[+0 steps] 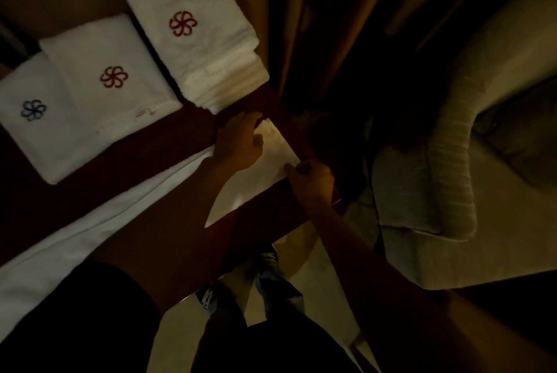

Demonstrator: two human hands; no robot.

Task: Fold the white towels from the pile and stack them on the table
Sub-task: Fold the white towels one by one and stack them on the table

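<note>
Table: three folded towel stacks, upper left of frame.
Long towel: spread lower left to centre.
Left hand: fingers straight, pressing the towel end.
Right hand: pinching the towel corner.

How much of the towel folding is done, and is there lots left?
Done: a tall stack of folded towels, plus a red-flower towel and a blue-flower towel folded beside it. In hand: a long towel lies spread on the table; the left hand rests on its end, the right hand pinches its edge. Left: folding and stacking this one. No pile shows, so I cannot say how many more.
</note>
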